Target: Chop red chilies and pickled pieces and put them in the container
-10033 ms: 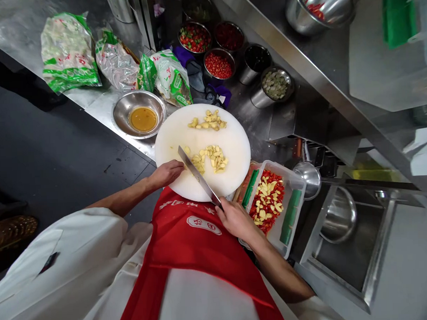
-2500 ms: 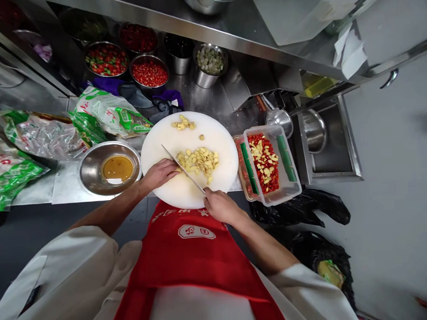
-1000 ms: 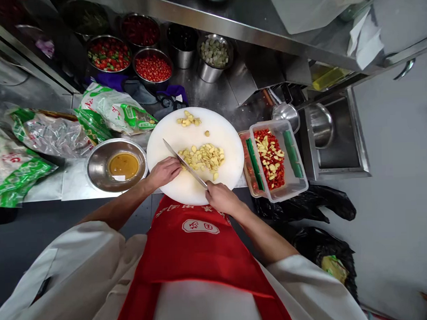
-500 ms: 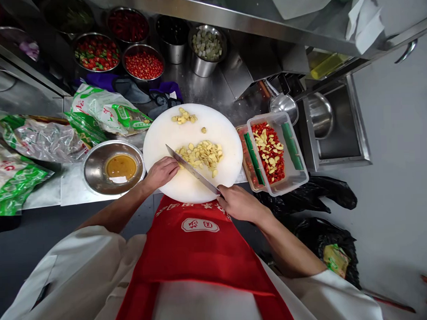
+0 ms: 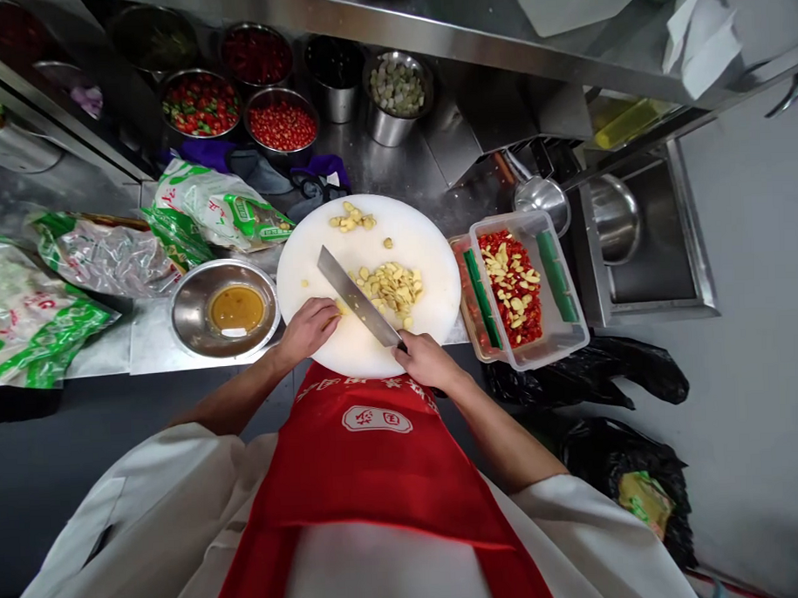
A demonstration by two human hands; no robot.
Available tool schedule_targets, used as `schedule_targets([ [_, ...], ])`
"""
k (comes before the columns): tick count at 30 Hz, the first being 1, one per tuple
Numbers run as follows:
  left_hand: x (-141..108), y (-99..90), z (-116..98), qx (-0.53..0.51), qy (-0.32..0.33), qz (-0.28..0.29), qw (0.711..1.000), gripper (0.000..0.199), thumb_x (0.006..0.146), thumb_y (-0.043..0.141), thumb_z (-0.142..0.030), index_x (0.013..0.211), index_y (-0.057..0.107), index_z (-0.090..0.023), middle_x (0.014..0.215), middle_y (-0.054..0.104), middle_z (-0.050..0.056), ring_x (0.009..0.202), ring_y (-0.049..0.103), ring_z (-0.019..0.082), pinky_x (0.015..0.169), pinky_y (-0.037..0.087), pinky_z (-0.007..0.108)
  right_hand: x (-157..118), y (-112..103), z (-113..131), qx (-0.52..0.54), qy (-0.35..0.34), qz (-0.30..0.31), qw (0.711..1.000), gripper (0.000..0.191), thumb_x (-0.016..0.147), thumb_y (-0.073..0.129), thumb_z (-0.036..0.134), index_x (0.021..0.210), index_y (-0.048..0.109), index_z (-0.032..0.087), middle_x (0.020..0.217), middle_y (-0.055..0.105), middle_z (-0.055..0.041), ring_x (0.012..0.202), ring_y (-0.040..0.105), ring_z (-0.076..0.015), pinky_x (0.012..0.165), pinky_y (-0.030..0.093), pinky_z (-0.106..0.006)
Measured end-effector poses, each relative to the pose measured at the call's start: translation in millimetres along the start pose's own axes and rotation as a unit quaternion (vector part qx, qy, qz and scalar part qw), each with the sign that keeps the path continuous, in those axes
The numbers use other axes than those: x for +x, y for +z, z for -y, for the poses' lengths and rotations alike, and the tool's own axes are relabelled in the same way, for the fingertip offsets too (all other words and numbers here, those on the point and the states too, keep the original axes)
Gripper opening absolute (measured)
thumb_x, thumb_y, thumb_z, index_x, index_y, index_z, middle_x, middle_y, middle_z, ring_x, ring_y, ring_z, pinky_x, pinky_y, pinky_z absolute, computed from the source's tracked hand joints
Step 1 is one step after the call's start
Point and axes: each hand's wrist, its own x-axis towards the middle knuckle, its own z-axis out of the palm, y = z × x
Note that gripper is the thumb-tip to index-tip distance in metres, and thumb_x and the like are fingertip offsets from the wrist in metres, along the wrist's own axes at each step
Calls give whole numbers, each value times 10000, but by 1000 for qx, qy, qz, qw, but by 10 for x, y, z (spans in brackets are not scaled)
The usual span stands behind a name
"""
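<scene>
Two hands work over the round white cutting board (image 5: 430, 254) in the head view. His right hand (image 5: 424, 361) is clenched around the cleaver (image 5: 356, 296), its handle hidden in the fist. His left hand (image 5: 308, 328) curls, knuckles against the blade; what it pins is hard to make out. Sliced garlic (image 5: 392, 286) lies just beyond the blade.

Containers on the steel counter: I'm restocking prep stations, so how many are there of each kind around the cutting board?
Round steel bowls and pots with fillings at the back: 6
Wide steel bowl with brown sauce: 1
Clear plastic box of chopped red chilli and garlic slices: 1
Total: 8
</scene>
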Motion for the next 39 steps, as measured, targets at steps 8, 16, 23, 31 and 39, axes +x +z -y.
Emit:
schedule_targets([
  [8,140,33,21,-25,41,40,998,211,980,466,-225,980,671,-174,1004,672,78,972,596,200,901,539,372,-538,-180,149,-44,7,35,998,233,995,384,272,1101,558,162,1006,728,-130,946,681,-231,737,359,-276],
  [16,135,19,34,-22,37,48,998,230,983,456,-245,970,676,-180,997,679,76,965,608,197,905,544,373,-311,-43,279,-52,34,63,996,262,990,383,226,1179,540,134,1031,723,-162,943,686,-254,731,384,-288],
  [23,123,35,53,-25,34,50,998,243,988,444,-248,992,678,-184,1009,677,76,974,610,202,911,542,380,-320,10,259,-48,27,53,997,258,997,372,239,1171,534,139,1020,724,-154,947,683,-252,751,382,-291],
  [31,101,48,75,-29,44,46,998,243,991,446,-241,988,682,-181,1003,671,78,969,607,199,899,540,369,-262,8,265,-46,20,48,998,254,999,372,256,1154,538,140,1017,722,-150,940,678,-243,747,369,-288],
  [39,61,57,128,-22,63,53,996,252,996,444,-239,983,688,-180,1025,673,80,1004,606,194,908,548,363,-358,3,249,-42,16,49,998,269,1003,372,272,1151,556,143,1023,722,-133,975,673,-234,784,376,-276],
])
